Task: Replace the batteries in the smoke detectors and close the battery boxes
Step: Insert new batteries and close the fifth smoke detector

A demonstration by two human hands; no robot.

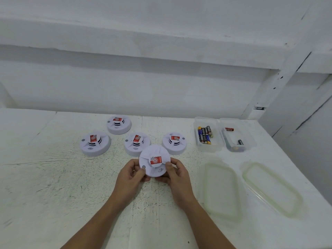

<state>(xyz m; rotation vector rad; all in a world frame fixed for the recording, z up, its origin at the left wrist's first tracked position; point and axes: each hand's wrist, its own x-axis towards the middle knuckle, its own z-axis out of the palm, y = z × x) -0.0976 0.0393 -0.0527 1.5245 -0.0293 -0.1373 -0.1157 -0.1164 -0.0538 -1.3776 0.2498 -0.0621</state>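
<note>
Both hands are on one detector (154, 160), held up over the front middle of the table (53, 177) with its face tilted toward the person. A red sticker sits on its raised centre. The left hand (132, 174) clasps the left rim, with the thumb on top beside a small grey button and the fingers curled underneath. The right hand (175, 174) grasps the right rim the same way, thumb on the face and fingers below. I cannot tell whether the lower edge touches the table.

Four more detectors rest face up behind it, each with a red sticker. The left detector (95, 143), middle detector (137, 143) and right detector (174, 142) stand in a row. The back detector (119, 124) sits farther off, between the left and middle ones. From here the held one overlaps the near edge of the middle one.

To the right, two clear boxes stand side by side with no lids on. The left box (206, 149) holds a bunch of batteries (204, 134) lying lengthwise. In the right box (251, 139) a red battery (229, 129) lies at the far end and a black battery (240, 142) nearer the front. Something else lies at that box's near end, too blurred to make out.

Two clear lids with greenish seals lie flat in front of the boxes, the left lid (221, 190) and the right lid (272, 188).
</note>
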